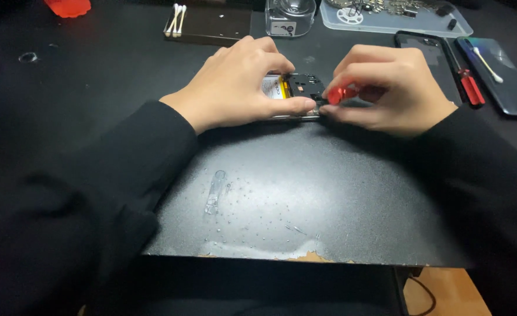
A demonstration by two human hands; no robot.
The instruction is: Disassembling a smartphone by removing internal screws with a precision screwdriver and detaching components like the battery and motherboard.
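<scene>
Both hands meet mid-desk (328,193): my left hand (241,85) clamps the opened phone (296,88) flat to steady it, while my right hand (387,85) pinches a red tool (339,93), probably a small screwdriver, tip at the phone's edge.

I'm at a phone repair bench: a black work mat (305,193), a red screwdriver (468,82) at far right, a tray of small parts (396,16), cotton swabs (175,19), and an opened phone (296,90).
</scene>
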